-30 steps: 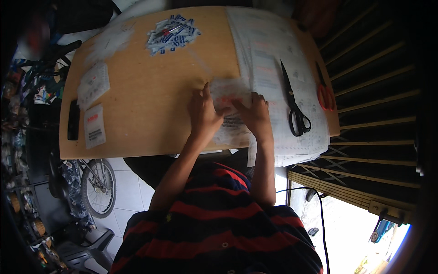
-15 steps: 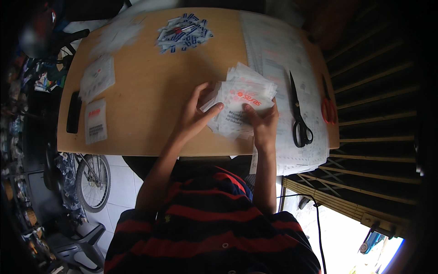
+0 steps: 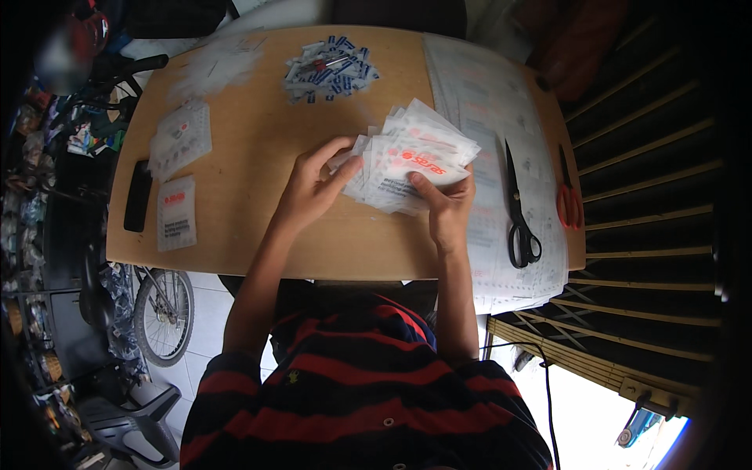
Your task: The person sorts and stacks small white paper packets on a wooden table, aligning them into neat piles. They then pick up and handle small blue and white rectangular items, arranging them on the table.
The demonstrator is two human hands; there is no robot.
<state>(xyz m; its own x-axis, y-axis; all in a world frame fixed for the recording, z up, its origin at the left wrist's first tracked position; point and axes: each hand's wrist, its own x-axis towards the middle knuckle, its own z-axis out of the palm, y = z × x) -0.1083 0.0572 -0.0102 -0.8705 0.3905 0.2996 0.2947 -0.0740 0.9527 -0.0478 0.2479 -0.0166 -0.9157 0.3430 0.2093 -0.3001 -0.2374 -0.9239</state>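
Note:
A fanned-out stack of small translucent white printed pouches (image 3: 411, 168) is held above the table, their red and dark print facing up. My right hand (image 3: 446, 200) grips the stack at its right side, thumb lying on the top pouch and fingers underneath. At the left edge my left hand (image 3: 313, 182) closes on the pouch corners between thumb and fingers. Its fingertips are partly hidden behind the stack. Single pouches (image 3: 178, 213) of the same kind lie at the table's left, near another small pile of pouches (image 3: 182, 139).
On the wooden table (image 3: 258, 211) are a heap of small blue-and-white packets (image 3: 333, 74), a black phone (image 3: 138, 196), black scissors (image 3: 518, 227) and red-handled scissors (image 3: 569, 204). Large printed translucent sheets (image 3: 489, 102) cover the right side. A bicycle wheel (image 3: 164, 317) stands below left.
My left hand has shifted slightly left, and the pouches are spread more into a fan. My right hand still holds the stack. The whole view has tilted a little.

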